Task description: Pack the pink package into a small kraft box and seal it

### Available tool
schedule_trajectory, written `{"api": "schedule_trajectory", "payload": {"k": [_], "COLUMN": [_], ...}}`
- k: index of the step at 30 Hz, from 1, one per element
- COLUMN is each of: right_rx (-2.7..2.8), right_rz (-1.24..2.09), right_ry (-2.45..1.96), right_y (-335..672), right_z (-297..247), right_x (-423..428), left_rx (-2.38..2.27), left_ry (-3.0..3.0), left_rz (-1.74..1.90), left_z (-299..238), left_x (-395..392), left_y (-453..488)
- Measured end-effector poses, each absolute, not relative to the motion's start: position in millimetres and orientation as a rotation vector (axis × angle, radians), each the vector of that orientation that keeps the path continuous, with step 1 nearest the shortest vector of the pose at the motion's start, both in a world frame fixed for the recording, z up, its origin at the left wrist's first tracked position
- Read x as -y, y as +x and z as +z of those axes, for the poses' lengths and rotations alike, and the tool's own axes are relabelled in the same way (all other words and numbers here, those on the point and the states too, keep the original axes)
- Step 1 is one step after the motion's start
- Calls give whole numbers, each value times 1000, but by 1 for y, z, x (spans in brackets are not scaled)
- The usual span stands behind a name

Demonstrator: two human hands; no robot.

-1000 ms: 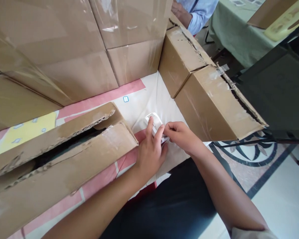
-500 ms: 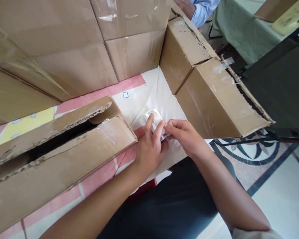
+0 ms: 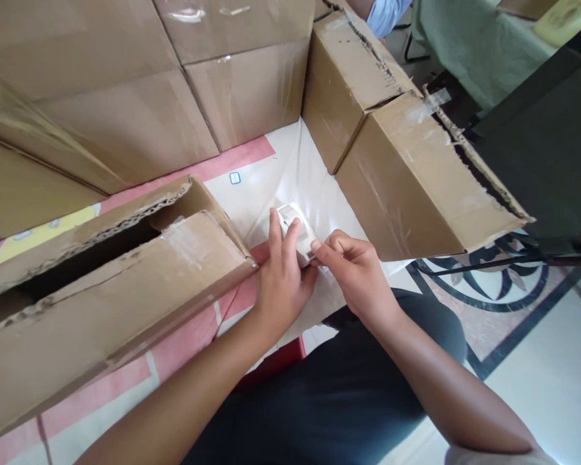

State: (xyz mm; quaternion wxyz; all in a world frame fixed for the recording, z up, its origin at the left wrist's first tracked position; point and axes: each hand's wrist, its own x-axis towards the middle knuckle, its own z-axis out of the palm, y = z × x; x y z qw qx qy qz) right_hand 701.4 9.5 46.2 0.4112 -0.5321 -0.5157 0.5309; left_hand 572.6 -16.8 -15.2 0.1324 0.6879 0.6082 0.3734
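- Closest in, dark trousers point(image 3: 329, 394) fill the bottom of the view, both forearms reaching forward over them.
- Left hand point(image 3: 281, 284) rests at the counter point(image 3: 256, 194) edge, its grip wrapped on a small white pack point(image 3: 297, 226), two fingers lying flat across the top.
- Right hand point(image 3: 356, 274) comes in from the other side, its grip a narrow pinch of thumb and forefinger on the pack's near right corner.
- The pack sits on the white sheet of the counter, in the gap between boxes, just past the pink stripe.
- Left of the hands, a long open box point(image 3: 126, 284) with torn flaps, its corner just beside the left wrist.
- Right of them, a taped box point(image 3: 407, 187) angled in, near but apart from the pack.
- Beyond the pack, a little blue sticker point(image 3: 235, 177) on the sheet.
- Farther back, stacked boxes point(image 3: 126, 97) wall off the counter.
- Top right, another person's blue sleeve point(image 3: 385, 13) beside a green cloth point(image 3: 465, 45).
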Motion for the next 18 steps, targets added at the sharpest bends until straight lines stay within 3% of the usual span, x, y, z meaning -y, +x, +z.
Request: {"api": "schedule_trajectory", "payload": {"k": [8,18], "right_rx": [1502,1159], "right_rz": [1132,1420], "right_ry": [-1412,-1268], "right_y": [707,703], "right_z": [54,41], "right_x": [3,16], "left_rx": [-1735,-1760], "left_ry": [1988,1937], "left_rz": [1098,1086], "left_z": [-13,-13], "left_x": [16,16], "left_y": [570,569]}}
